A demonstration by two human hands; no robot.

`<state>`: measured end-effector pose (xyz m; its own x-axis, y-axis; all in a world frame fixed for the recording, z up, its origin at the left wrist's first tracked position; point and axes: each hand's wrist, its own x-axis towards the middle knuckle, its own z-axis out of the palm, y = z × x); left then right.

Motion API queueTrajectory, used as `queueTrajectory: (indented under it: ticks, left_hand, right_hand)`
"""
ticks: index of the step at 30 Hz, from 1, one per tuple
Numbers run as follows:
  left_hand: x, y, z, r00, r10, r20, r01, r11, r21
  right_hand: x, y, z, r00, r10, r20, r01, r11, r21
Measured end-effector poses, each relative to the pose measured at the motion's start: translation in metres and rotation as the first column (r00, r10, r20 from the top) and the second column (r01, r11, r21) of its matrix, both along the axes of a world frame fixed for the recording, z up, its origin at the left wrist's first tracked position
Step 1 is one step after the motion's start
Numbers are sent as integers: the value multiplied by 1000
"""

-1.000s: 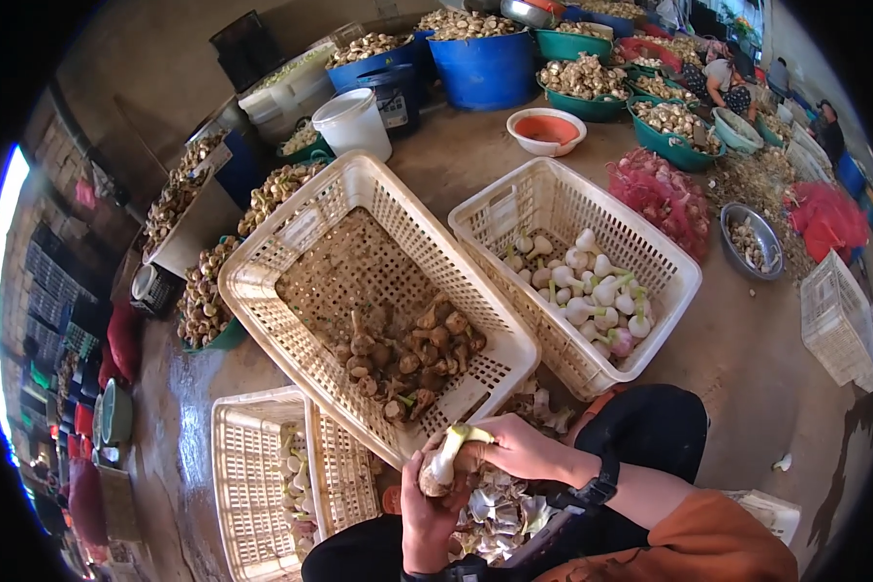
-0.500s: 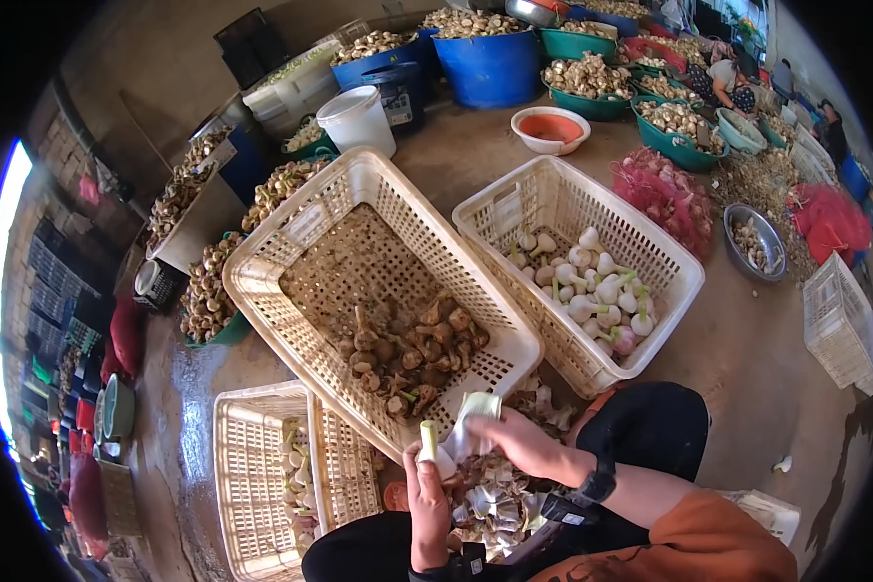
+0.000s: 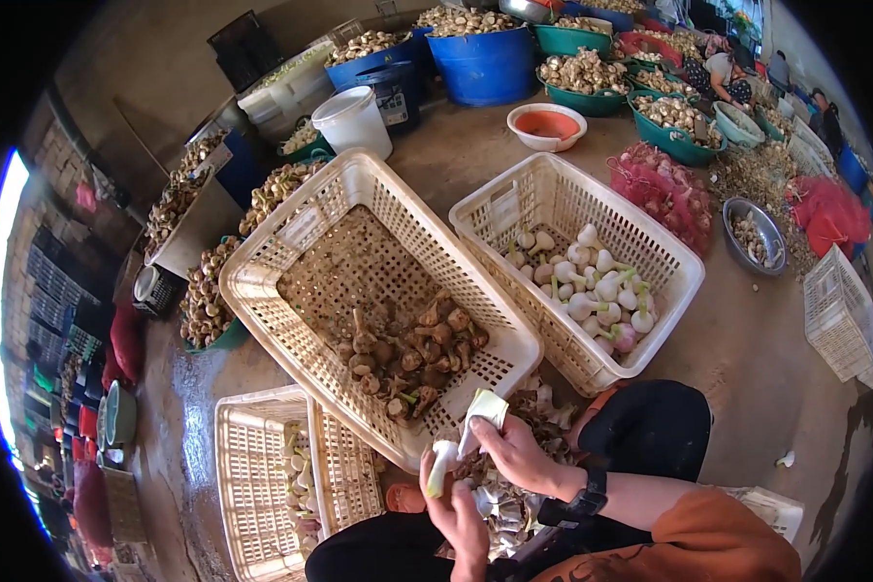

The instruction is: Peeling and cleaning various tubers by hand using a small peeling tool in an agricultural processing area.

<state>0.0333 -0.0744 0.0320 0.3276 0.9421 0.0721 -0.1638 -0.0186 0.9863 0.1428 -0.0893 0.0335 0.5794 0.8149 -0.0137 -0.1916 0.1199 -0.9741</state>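
Garlic [image 3: 446, 449] swung from stem-up to stem-down in the left hand [image 3: 463, 524]

Compared with half a second ago, the stem points back toward the wearer, while the right hand [image 3: 524, 461] stays raised beside it with a strip of skin [image 3: 486, 408]. Left fingers are closed around the garlic, just in front of the near corner of the middle crate [image 3: 339, 262]; right thumb and fingers are pinched together on the skin, whose lower end reaches the bulb. Whether it remains attached there cannot be told. The step in hand appears to be peeling: the exposed bulb is smooth and white. The next move seems to call for a steady left hold and a clean pull on the skin, clear of the stem.

Below the hands, peelings [image 3: 502, 506] lie heaped between the knees. At lower left, a divided-looking crate [image 3: 252, 475] holds pale, stemmed bulbs. Beyond the hands, the middle crate bears brown bulbs [image 3: 427, 354] at its near end; the right crate [image 3: 601, 223] contains white ones. Farther off stand a white bucket [image 3: 354, 124], a red-lined basin [image 3: 546, 126] and a heaped blue tub [image 3: 483, 70].
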Motion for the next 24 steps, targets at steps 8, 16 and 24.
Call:
queueTrajectory:
  ticks: [8,16,24]
  left_hand:
    - [-5,30,-10,813,150,562,232,802,-550]
    - [-1,43,4,982,76,172,-52,989,-141]
    - [6,41,-5,973,227,-51,-210,951,226]
  right_hand:
    - [26,-4,10,703,441,-558,-291,894,339]
    - [19,-13,5,765,322,558,-264,947,-185]
    - [2,2,18,621,227,750,-213,970,-118]
